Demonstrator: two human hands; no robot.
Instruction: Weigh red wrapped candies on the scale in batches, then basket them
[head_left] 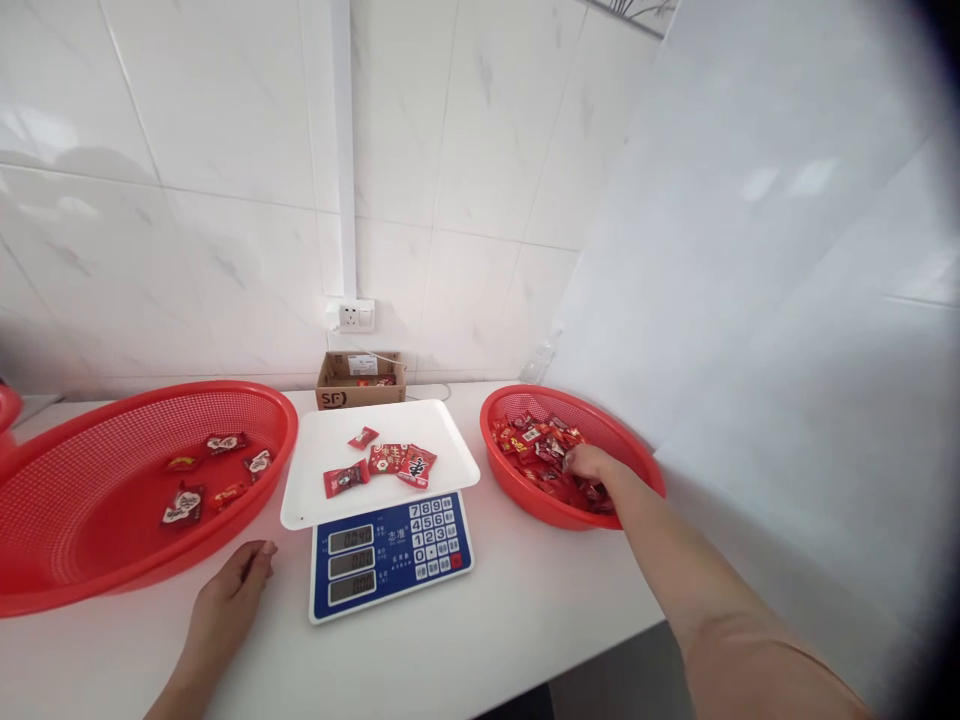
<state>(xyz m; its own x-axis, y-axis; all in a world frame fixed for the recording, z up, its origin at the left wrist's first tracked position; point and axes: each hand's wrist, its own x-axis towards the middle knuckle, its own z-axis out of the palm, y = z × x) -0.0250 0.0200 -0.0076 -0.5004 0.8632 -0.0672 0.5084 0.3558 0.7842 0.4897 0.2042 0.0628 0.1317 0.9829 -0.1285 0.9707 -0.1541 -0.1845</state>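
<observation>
On the white counter (420, 670) sits a red basket (611, 440) of wrapped packets (529, 450), where the right hand (589, 462), grip hidden, should pinch lightly, while the left hand (234, 583) looks empty, loosely curled.

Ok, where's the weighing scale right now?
In the head view, the weighing scale stands slightly left of centre on the white table, between the larger red basket on its left and the smaller red basket on its right.

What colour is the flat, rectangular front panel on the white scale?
The flat, rectangular front panel is mostly blue. It shows best in the head view.
</observation>
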